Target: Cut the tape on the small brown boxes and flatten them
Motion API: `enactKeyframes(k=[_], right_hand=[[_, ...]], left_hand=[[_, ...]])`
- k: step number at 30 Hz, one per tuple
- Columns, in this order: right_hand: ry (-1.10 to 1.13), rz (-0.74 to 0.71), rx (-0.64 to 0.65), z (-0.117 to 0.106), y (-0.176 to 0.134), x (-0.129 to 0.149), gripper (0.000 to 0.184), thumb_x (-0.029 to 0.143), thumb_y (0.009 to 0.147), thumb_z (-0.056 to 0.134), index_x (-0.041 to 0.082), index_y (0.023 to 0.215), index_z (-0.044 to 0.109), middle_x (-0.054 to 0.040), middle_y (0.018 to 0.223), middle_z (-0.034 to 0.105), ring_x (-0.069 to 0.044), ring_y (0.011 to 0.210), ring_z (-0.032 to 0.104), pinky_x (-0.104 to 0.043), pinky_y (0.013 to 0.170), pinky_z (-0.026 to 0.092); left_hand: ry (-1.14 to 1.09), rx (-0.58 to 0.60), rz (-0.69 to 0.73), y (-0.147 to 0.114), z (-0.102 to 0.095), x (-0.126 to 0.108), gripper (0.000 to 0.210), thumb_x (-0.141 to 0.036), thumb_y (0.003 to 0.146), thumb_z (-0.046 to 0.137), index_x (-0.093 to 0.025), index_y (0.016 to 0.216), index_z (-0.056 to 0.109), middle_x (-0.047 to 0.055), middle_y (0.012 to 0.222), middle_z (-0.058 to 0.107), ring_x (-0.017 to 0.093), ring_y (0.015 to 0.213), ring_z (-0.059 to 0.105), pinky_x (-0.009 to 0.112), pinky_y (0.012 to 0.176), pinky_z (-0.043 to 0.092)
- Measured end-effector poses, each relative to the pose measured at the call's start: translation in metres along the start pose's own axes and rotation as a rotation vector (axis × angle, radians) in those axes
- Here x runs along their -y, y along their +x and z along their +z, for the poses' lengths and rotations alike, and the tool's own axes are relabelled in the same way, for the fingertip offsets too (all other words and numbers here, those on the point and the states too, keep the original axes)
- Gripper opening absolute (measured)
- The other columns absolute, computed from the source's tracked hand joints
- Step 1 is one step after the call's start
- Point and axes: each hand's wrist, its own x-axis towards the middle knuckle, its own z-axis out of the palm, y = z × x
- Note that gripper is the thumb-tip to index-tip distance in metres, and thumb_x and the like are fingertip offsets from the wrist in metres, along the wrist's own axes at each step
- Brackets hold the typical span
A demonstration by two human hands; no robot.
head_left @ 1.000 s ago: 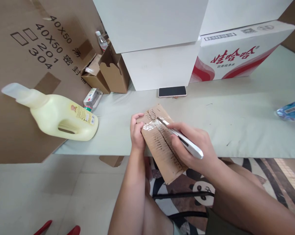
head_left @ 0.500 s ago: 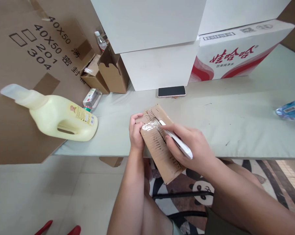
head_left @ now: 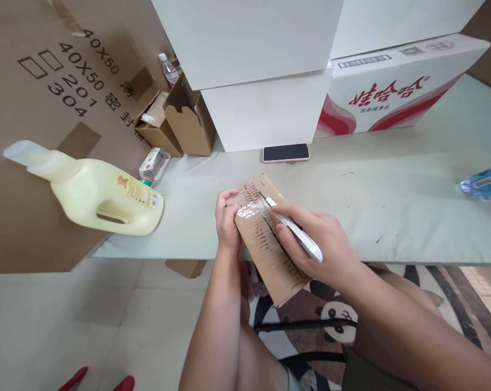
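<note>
A small brown cardboard box (head_left: pixel 265 250) lies tilted at the table's front edge, its lower end reaching out past the edge. Clear tape crosses its upper part, and rows of dark slits mark its face. My left hand (head_left: pixel 228 220) is closed around the box's upper left side. In my right hand (head_left: pixel 316 236) is a white utility knife (head_left: pixel 298 233), gripped along its handle. The thin blade points up and left, at the face of the box near the tape. Fingers of the right hand hide part of the box's right side.
A black-screened phone (head_left: pixel 286 152) lies behind the box, before stacked white boxes (head_left: pixel 265 111). On the left are a pale yellow jug (head_left: pixel 82 190), a clear bottle (head_left: pixel 156 163) and a large carton (head_left: pixel 29 179). A blue-labelled bottle (head_left: pixel 484 182) lies far right.
The knife and my right hand have shifted very slightly to the right. My left hand and the box stay nearly where they were.
</note>
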Motion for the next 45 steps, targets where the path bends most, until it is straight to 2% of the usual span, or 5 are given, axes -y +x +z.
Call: enactKeyframes(k=[7, 14, 25, 36, 45], right_hand=[[-0.036, -0.001, 0.027, -0.0012, -0.0003, 0.0024, 0.023, 0.025, 0.091, 0.051, 0.018, 0.105, 0.068, -0.0035, 0.082, 0.074, -0.013, 0.059, 0.062, -0.024, 0.057, 0.045], [0.002, 0.017, -0.043, -0.0022, -0.0025, 0.0019, 0.016, 0.022, 0.089, 0.051, 0.02, 0.098, 0.064, 0.0011, 0.07, 0.068, -0.011, 0.048, 0.052, -0.024, 0.05, 0.039], [-0.052, -0.04, -0.003, -0.0007, -0.0011, 0.003, 0.016, 0.024, 0.089, 0.051, 0.019, 0.098, 0.064, -0.0011, 0.073, 0.068, -0.013, 0.055, 0.059, -0.023, 0.053, 0.042], [0.013, -0.008, -0.014, -0.0026, -0.0017, 0.0026, 0.01, 0.022, 0.087, 0.05, 0.021, 0.093, 0.058, 0.0038, 0.062, 0.06, -0.01, 0.045, 0.045, -0.023, 0.048, 0.036], [0.007, -0.021, -0.011, -0.0032, -0.0025, 0.0009, 0.013, 0.025, 0.09, 0.05, 0.021, 0.097, 0.06, 0.005, 0.059, 0.057, -0.011, 0.047, 0.048, -0.024, 0.05, 0.037]], left_hand=[[-0.002, 0.008, 0.009, -0.0006, -0.0008, 0.0011, 0.028, -0.033, 0.074, 0.056, -0.022, 0.099, 0.059, 0.003, 0.094, 0.064, 0.02, 0.083, 0.06, 0.032, 0.074, 0.048], [0.032, -0.013, 0.03, -0.0012, 0.0008, -0.0026, 0.025, -0.032, 0.073, 0.057, -0.022, 0.096, 0.061, 0.002, 0.089, 0.063, 0.019, 0.078, 0.057, 0.03, 0.068, 0.046], [0.014, -0.013, 0.012, -0.0015, 0.0004, -0.0007, 0.028, -0.035, 0.073, 0.058, -0.022, 0.097, 0.06, 0.002, 0.087, 0.062, 0.019, 0.077, 0.059, 0.03, 0.067, 0.046], [0.026, -0.029, 0.016, -0.0022, 0.0017, -0.003, 0.025, -0.033, 0.073, 0.058, -0.022, 0.096, 0.06, 0.002, 0.088, 0.062, 0.018, 0.075, 0.057, 0.03, 0.066, 0.045], [-0.002, -0.03, -0.002, -0.0022, 0.0036, -0.002, 0.026, -0.034, 0.073, 0.057, -0.022, 0.097, 0.059, 0.002, 0.09, 0.061, 0.019, 0.079, 0.057, 0.03, 0.069, 0.045]])
